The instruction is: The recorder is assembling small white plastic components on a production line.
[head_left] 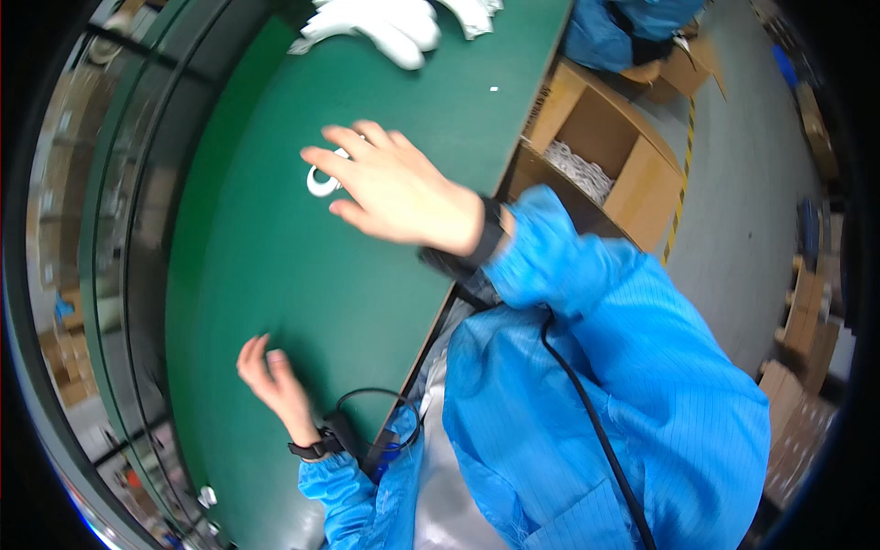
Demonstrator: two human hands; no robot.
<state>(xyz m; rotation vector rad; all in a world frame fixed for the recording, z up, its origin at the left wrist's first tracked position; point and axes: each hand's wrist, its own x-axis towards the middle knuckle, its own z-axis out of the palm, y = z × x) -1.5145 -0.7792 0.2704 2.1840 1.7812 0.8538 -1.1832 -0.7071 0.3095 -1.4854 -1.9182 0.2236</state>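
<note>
My right hand [399, 188] reaches over the green tabletop [275, 247], palm down, with its fingers spread. Just beneath and beside its fingertips lies a small white ring-shaped piece [315, 186], partly hidden by the fingers. Whether the hand touches it I cannot tell. My left hand [275, 385] is held nearer to me at the left, fingers apart and nothing in them. Both wrists wear black bands with a black cable. Several white, curved, rounded pieces [385, 27] lie together at the far end of the table.
Right of the table stands an open cardboard box [655, 174] with tangled white cord-like pieces [579, 170] inside. Beyond it are a blue bundle [610, 37] and a yellow-black floor line [678, 215]. A dark metal frame [137, 229] runs along the left side, with shelved cartons behind.
</note>
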